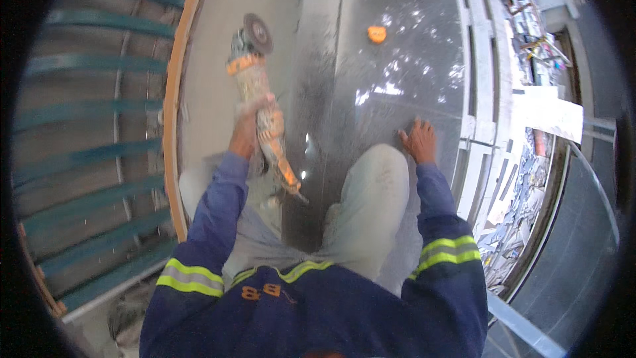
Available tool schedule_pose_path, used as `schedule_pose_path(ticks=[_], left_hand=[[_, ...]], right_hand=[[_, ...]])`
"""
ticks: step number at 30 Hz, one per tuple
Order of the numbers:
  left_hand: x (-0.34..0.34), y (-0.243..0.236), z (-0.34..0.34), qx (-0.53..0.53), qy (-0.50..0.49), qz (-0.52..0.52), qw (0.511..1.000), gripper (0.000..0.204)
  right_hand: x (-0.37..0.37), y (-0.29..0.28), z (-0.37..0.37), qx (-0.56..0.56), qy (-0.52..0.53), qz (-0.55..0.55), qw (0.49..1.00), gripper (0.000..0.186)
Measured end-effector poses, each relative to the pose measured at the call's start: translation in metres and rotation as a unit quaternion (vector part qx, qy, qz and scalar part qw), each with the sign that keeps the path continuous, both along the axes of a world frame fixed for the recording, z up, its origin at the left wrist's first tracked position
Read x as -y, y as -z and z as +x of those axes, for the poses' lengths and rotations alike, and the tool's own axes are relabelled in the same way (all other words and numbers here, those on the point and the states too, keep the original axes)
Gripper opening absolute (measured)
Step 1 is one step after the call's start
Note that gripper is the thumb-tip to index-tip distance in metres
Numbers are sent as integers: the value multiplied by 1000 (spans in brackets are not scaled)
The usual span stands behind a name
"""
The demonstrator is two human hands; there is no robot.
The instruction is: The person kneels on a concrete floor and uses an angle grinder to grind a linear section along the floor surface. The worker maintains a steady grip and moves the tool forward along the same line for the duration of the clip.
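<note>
Seen at ten o'clock from a worker (318,311), with twelve straight ahead, teal slats (99,99) run beside an orange-brown edge strip (179,73). Inside that edge spreads a pale, dusty panel (205,46). Toward eleven o'clock, the left hand (246,129) curls closed around the body of a scuffed orange-and-grey angle grinder (270,126). The grinder's round disc (258,33) sits at twelve o'clock from that hand, while the narrower orange tail slants back toward five, near the worker's dusty pale trousers (371,205). Whether the disc touches the surface beneath it, I cannot tell from where I stand.

At twelve o'clock a dark, wet-looking slab (404,73) gleams with reflections, a small, rounded orange object (376,34) of unclear kind resting toward its far end. At one o'clock, just beside the right knee, the right hand (420,142) lies on the slab with its fingers spread, wide open and gripping nothing.

Between one and two, white slatted strips (483,73) border the slab. A white sheet (550,118) catches the light at two o'clock, near a jumble of scrap (513,245), and a second dark slab (556,258) stretches away at three.
</note>
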State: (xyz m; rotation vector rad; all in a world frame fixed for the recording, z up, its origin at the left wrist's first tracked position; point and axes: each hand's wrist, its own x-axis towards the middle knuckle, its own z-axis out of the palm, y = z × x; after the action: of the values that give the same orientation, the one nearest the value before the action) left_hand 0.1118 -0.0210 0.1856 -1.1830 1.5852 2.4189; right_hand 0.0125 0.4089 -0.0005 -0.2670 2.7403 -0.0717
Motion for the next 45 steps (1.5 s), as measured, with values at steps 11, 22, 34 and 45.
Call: schedule_pose_path(ticks=[11,22,34,45], left_hand=[[-8,-20,58,10,-108,-1,994,27],[6,-43,86,-29,-99,-72,992,30],[47,44,103,53,-50,35,997,36],[28,48,107,134,-76,103,983,39]], right_hand=[[45,75,53,-202,61,-50,976,73],[45,90,46,-259,58,-27,964,69],[34,106,100,-255,80,-2,964,66],[34,89,101,-222,110,-18,969,66]])
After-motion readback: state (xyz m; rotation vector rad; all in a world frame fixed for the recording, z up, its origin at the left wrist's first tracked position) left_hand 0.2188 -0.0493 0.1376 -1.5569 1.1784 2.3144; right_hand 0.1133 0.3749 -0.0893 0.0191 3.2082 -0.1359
